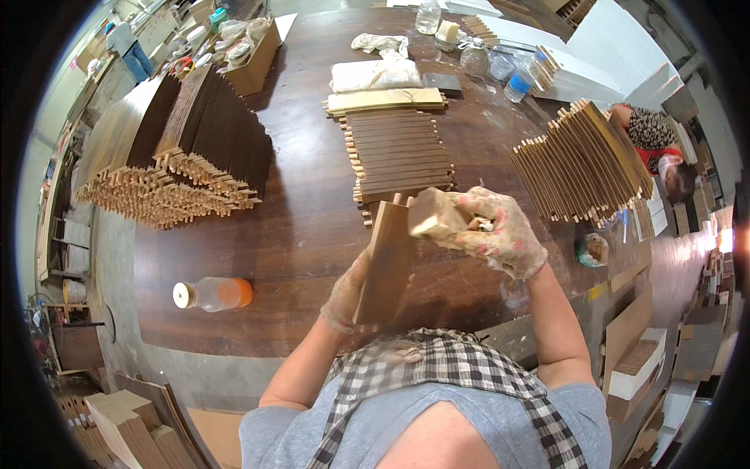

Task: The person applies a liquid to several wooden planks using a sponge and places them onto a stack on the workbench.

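My left hand (344,298), in a thin pale glove, is closed around the side of a brown wooden board (386,273). The board is tilted up over the table, and short light dowel pegs stick out at its far end. In my right hand (508,234), in a floral-patterned glove, is a tan rectangular block (431,217). That block is at the board's upper right edge; whether the two touch I cannot tell. Just beyond them lies a row of dark boards (398,152) with pegs at the ends.
Tall stacks of pegged boards (211,141) stand at left, and another stack (582,164) at right. A bottle with orange contents (223,294) lies on the table (305,258). Folded cloths (375,76), clear bottles (473,59) and a cardboard box (262,59) are farther back. People are nearby.
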`<state>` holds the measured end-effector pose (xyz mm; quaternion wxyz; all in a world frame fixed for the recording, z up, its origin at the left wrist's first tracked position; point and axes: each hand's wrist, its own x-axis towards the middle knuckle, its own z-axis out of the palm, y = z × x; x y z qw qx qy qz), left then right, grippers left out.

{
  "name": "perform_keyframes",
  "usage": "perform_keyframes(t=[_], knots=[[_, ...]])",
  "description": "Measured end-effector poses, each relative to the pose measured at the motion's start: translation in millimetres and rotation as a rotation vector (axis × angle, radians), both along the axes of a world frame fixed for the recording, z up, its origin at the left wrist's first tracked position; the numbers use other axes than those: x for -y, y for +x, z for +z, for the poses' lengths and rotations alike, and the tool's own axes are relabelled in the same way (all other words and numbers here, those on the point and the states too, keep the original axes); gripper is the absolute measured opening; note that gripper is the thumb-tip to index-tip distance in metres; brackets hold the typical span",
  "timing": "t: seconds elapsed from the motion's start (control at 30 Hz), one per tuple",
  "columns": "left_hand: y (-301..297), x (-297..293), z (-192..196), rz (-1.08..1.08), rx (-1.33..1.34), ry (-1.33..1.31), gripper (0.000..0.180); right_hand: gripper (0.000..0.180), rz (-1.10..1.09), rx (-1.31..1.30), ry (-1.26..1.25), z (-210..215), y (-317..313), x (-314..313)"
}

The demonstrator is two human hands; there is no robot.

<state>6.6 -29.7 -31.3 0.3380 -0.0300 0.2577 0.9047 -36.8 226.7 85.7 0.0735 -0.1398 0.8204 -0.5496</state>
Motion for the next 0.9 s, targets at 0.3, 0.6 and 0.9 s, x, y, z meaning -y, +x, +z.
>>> perform_keyframes(t=[0.3, 0.6, 0.9], knots=[[3, 6, 10, -0.010, -0.007, -0.081, 0.068, 0.049, 0.001, -0.199, 0.333, -10, -5, -16], [-1, 6, 5, 0.047, -0.047, 0.067, 0.070, 0.047, -0.213, -0.093, 0.249, -23, -10, -15], [-14, -10, -16, 0.067, -0.443, -0.197, 0.052, 0.034, 0.047, -0.856, 0.210, -41, 20, 93]])
